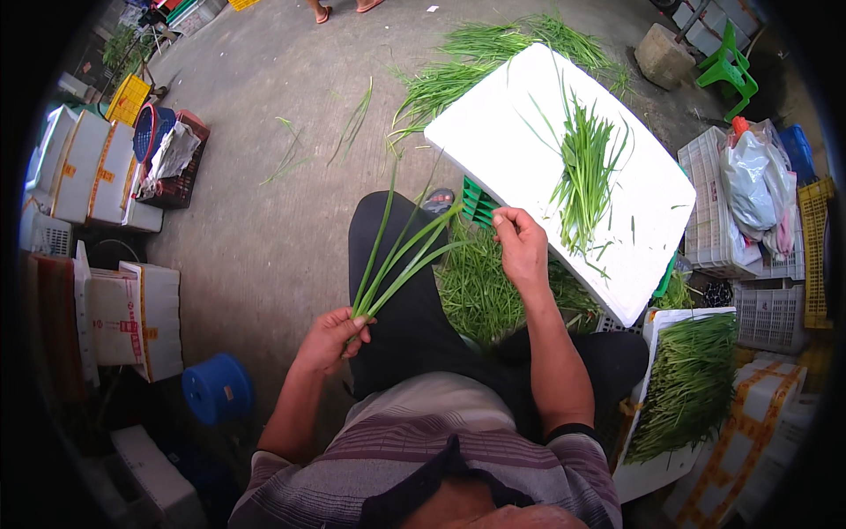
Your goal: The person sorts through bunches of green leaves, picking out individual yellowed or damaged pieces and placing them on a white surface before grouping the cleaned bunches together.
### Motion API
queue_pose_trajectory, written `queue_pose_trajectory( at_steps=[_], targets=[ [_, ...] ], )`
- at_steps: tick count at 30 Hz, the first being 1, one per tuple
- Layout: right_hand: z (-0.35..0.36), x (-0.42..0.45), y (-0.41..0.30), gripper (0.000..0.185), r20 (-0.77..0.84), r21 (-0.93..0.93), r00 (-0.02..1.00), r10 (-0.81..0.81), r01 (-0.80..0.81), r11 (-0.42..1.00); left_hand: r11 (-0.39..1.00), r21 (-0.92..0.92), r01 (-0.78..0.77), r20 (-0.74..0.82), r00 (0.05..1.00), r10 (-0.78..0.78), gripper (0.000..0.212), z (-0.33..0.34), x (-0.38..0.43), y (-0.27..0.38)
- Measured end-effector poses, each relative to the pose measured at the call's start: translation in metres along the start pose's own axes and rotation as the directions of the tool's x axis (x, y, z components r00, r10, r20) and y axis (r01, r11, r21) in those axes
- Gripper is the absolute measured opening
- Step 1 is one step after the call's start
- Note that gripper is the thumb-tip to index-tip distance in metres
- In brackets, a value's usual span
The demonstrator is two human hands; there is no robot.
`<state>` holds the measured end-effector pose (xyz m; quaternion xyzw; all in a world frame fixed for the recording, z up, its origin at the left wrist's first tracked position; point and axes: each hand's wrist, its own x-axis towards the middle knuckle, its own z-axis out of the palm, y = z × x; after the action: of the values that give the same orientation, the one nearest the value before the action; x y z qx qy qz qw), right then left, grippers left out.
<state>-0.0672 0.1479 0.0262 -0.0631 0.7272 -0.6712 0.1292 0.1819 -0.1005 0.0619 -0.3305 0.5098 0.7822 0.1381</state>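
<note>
My left hand [335, 338] grips a small bunch of garlic chives [386, 281] by the lower ends, above my left thigh. The leaves fan out up and to the right. My right hand [524, 251] has its thumb and fingers drawn together beside the near left edge of a white foam board [492, 122]; nothing shows between them. A larger heap of chives [585, 175] lies on the board, with loose bits around it. Part of a green plastic crate [477, 202] shows under the board. Between my legs, more loose green leaves [479, 287] cover the ground.
Behind the board, long chives [489, 46] are spread over the concrete. At my right stands a foam box lid [651, 476] bearing neatly laid chives [694, 383]. White crates [704, 198] stand beyond. Foam boxes [155, 317] and a blue stool [218, 389] are at left. Another person's feet [322, 14] show ahead.
</note>
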Motion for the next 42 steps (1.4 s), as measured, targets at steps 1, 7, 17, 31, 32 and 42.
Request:
queue_pose_trajectory(
  at_steps=[1, 7, 17, 31, 32, 42],
  targets=[
    [0.000, 0.001, -0.002, 0.018, -0.011, -0.026, 1.000, -0.016, 0.016, 1.000, 1.000, -0.002, 0.003, -0.007, 1.000, -0.003, 0.018, -0.002, 0.000, 0.000],
    [0.006, -0.002, -0.014, 0.015, -0.005, -0.216, 0.968, -0.249, 0.242, 0.946, 1.000, -0.008, 0.010, -0.001, 1.000, -0.010, 0.017, -0.011, 0.001, -0.003],
    [0.033, -0.011, -0.026, 0.024, 0.381, -0.519, 0.709, -0.594, 0.695, 0.498, 1.000, 0.019, 0.020, -0.017, 1.000, -0.019, 0.016, -0.009, 0.000, -0.001],
    [0.049, -0.007, -0.005, 0.012, 0.367, -0.484, 0.677, -0.638, 0.725, 0.491, 0.999, 0.047, 0.012, 0.004, 1.000, -0.012, 0.018, -0.016, -0.002, -0.004],
    [0.048, -0.007, -0.006, 0.010, 0.365, -0.489, 0.674, -0.642, 0.726, 0.485, 0.999, 0.041, 0.011, 0.003, 1.000, -0.011, 0.018, -0.017, -0.002, -0.004],
    [0.027, -0.004, -0.002, 0.012, 0.179, -0.369, 0.898, -0.403, 0.441, 0.818, 0.997, 0.072, 0.014, 0.001, 1.000, -0.014, 0.018, -0.015, 0.004, -0.005]
  ],
)
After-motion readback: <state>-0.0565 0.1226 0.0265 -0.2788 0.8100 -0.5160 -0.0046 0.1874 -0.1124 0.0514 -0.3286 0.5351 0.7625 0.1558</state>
